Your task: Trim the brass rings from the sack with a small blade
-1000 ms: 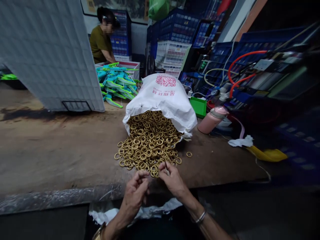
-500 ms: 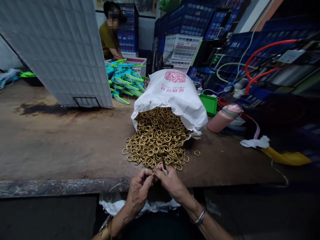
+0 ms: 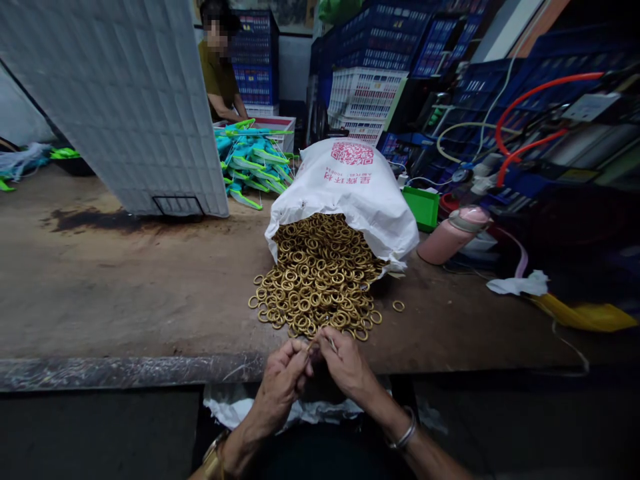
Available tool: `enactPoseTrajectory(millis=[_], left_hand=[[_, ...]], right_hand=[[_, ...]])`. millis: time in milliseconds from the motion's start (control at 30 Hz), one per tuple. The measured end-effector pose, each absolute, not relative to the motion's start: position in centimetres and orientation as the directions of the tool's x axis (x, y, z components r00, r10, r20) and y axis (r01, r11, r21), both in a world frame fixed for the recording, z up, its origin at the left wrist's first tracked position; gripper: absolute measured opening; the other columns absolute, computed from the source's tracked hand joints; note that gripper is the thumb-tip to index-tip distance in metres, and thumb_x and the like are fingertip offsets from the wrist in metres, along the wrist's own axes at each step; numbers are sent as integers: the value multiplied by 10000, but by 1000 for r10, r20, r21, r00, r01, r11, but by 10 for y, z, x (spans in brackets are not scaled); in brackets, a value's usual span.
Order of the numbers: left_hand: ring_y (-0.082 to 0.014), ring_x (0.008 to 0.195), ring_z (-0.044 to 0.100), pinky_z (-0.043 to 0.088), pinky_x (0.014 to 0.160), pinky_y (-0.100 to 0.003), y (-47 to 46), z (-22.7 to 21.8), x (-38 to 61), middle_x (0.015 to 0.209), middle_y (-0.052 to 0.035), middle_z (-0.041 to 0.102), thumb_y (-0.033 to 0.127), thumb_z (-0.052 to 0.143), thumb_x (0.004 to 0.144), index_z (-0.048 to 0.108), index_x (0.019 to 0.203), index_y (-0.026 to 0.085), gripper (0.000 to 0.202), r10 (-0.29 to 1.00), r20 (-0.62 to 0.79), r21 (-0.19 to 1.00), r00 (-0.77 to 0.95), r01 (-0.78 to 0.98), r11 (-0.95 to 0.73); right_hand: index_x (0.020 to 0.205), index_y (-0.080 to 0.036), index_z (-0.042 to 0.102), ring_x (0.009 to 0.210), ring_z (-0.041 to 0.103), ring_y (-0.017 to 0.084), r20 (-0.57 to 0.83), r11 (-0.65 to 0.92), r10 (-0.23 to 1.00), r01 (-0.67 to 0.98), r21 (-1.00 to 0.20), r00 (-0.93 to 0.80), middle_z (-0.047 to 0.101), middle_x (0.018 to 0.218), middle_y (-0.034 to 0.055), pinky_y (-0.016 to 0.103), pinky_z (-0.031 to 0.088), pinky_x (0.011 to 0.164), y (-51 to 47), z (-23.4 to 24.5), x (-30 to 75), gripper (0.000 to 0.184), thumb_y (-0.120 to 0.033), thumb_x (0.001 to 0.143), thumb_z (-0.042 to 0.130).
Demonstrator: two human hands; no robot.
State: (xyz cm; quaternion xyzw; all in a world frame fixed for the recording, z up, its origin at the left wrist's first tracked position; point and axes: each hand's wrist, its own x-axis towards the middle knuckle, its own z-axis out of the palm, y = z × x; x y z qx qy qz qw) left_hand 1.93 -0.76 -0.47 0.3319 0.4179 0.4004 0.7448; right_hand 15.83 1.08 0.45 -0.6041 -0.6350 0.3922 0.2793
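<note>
On brown workbench (image 3: 125,293) — rings (image 3: 315,280), blue crates (image 3: 380,40)

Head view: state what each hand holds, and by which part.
Right hand pinches a thin stick near its lower end; what the left hand pinches cannot be told.

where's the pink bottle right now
In the head view, the pink bottle lies on its side on the table, on the right, past the white sack and just beside the green box.

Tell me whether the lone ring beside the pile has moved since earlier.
No. The lone ring lies below the frayed corner of the sack, as before.
</note>
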Motion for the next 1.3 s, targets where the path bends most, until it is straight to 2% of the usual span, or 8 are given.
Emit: enactPoseTrajectory(millis=[233, 367, 500, 567, 700, 833, 1100, 1300], left_hand=[[-33, 397, 276, 194, 393, -167, -5, -5, 19, 530, 70, 427, 465, 571, 703, 483, 713, 167, 311, 923, -300, 892, 240, -274, 361], [-33, 388, 268, 195, 384, -162, -4, 2, 17, 469, 79, 378, 481, 560, 703, 463, 619, 162, 344, 933, -271, 923, 237, -210, 321], [-28, 345, 233, 153, 353, -157, -11, 15, 17, 420, 96, 344, 513, 563, 683, 442, 608, 177, 365, 875, -392, 870, 284, -193, 453], [-20, 352, 249, 142, 357, -150, -15, 21, 17, 467, 79, 424, 483, 591, 678, 457, 652, 177, 336, 849, -435, 842, 302, -198, 502], [-16, 359, 283, 142, 360, -142, -17, 20, 18, 495, 58, 483, 456, 674, 603, 510, 685, 174, 337, 794, -479, 749, 375, -298, 592], [-34, 396, 344, 186, 361, -141, -11, 15, 22, 497, 34, 483, 497, 638, 624, 576, 689, 146, 363, 753, -540, 692, 376, -312, 651], [-71, 522, 493, 300, 414, -149, -7, 9, 21, 688, -5, 583, 289, 666, 655, 584, 835, 175, 228, 722, -543, 526, 429, -497, 691], [-86, 559, 507, 324, 412, -163, -7, -8, 23, 674, -26, 562, 312, 629, 700, 548, 648, 127, 209, 741, -487, 527, 463, -521, 671]], right_hand=[[886, -199, 545, 679, 551, 150, -112, 205, 950, 850, -485, -293, 632, 767, 37, 232, 279, 589, 1, 3, 163, 286, -84, 676, 387], [896, -179, 525, 638, 548, 156, -156, 182, 955, 914, -364, -252, 632, 729, 47, 248, 237, 551, 2, 7, 158, 285, -73, 666, 395], [894, -176, 522, 627, 550, 153, -150, 123, 974, 951, -284, -171, 640, 735, 48, 256, 216, 537, 3, 12, 161, 266, -63, 690, 396], [884, -177, 531, 630, 549, 150, -110, 29, 992, 970, -242, -57, 638, 731, 49, 252, 220, 537, 7, 12, 175, 250, -61, 712, 390], [946, -183, 537, 669, 560, 145, 4, -242, 968, 940, -239, 251, 641, 768, 53, 236, 255, 557, 22, 11, 230, 278, -64, 760, 369], [974, -192, 511, 718, 575, 155, 36, -447, 882, 859, -249, 470, 638, 816, 57, 231, 278, 572, 40, 5, 286, 197, -265, 844, 382], [949, -204, 508, 760, 569, 181, -8, -479, 869, 837, -265, 495, 609, 866, 64, 237, 291, 562, 61, -17, 312, 219, -328, 773, 464], [831, -195, 482, 627, 522, 155, -25, -428, 892, 827, -366, 451, 539, 661, 3, 229, 306, 540, 58, -15, 307, 135, -292, 757, 426]])
